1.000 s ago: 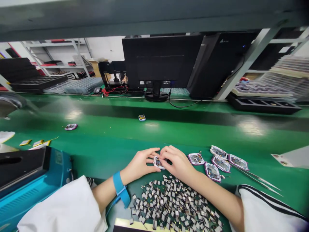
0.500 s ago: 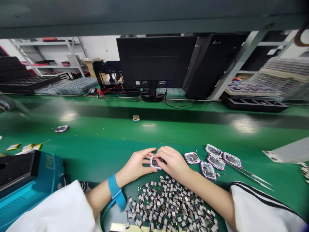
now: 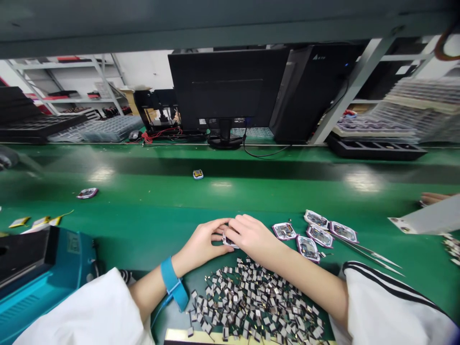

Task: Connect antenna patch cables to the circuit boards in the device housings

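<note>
In the middle of the bench, a small white-rimmed device housing with a circuit board [image 3: 228, 241] is held between both hands. My left hand [image 3: 201, 243], with a blue wrist strap [image 3: 171, 280], grips it from the left, thumb at the near edge. Over its top and right side curl the fingers of my right hand [image 3: 252, 238], hiding most of the board; whether they pinch a small part cannot be seen. Just below lies a spread of small grey-and-black components with short leads [image 3: 255, 302]. Several similar open housings [image 3: 308, 248] sit right of my right hand.
Metal tweezers [image 3: 372, 255] lie beside the housings. A teal machine [image 3: 57, 278] stands at left, near yellow-edged battery cells [image 3: 40, 221]. Single housings rest at far left [image 3: 87, 193] and centre [image 3: 198, 174]. Behind is a monitor [image 3: 226, 86]. Another person's hand [image 3: 436, 197] shows at right.
My right hand has shifted slightly left and turned over the housing, covering more of its board. The view has moved a little. Another person's hand has appeared at the right edge.
</note>
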Action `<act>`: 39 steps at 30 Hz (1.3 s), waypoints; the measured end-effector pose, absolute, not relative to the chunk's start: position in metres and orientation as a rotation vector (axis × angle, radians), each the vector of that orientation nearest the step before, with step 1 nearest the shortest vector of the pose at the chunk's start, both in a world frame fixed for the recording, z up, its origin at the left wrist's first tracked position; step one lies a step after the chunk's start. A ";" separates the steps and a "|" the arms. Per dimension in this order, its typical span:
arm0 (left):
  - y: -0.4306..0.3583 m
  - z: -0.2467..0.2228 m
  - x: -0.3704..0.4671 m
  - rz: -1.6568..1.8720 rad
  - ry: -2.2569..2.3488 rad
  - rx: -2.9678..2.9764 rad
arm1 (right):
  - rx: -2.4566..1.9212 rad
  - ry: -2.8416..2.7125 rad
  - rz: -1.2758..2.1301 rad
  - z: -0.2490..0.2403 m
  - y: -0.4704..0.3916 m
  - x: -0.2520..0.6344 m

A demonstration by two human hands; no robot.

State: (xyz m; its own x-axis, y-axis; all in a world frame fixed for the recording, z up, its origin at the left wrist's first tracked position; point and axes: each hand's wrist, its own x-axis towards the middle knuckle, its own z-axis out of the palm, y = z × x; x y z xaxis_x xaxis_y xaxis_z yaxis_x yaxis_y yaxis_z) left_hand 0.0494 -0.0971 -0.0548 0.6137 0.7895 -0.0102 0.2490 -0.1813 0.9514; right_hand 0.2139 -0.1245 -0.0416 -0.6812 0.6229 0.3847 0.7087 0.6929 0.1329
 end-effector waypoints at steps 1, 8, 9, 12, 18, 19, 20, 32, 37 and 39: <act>-0.097 -0.055 0.049 0.605 0.849 1.731 | -1.048 -2.586 -0.410 -0.042 -0.125 0.214; -0.099 -0.053 0.050 0.572 0.825 1.718 | -1.001 -2.528 -0.523 -0.045 -0.125 0.215; -0.100 -0.052 0.050 0.568 0.816 1.726 | -0.998 -2.523 -0.520 -0.045 -0.124 0.216; -0.092 -0.052 0.046 0.609 0.837 1.807 | -1.026 -2.467 -0.504 -0.039 -0.124 0.233; -0.030 -0.052 0.019 0.858 1.165 2.054 | -1.412 -2.357 -0.051 -0.020 -0.137 0.313; -0.023 -0.050 0.016 0.870 1.186 2.080 | -1.465 -2.364 0.080 -0.020 -0.138 0.324; -0.020 -0.047 0.014 0.891 1.196 2.110 | -1.514 -2.368 0.200 -0.020 -0.138 0.332; -0.111 -0.029 0.036 0.273 0.148 2.544 | -1.353 -2.258 0.580 -0.043 -0.125 0.259; -0.108 -0.036 0.037 0.298 0.272 2.666 | -1.257 -2.182 0.589 -0.055 -0.125 0.242; -0.107 -0.038 0.038 0.342 0.342 2.674 | -1.248 -2.136 0.608 -0.058 -0.125 0.242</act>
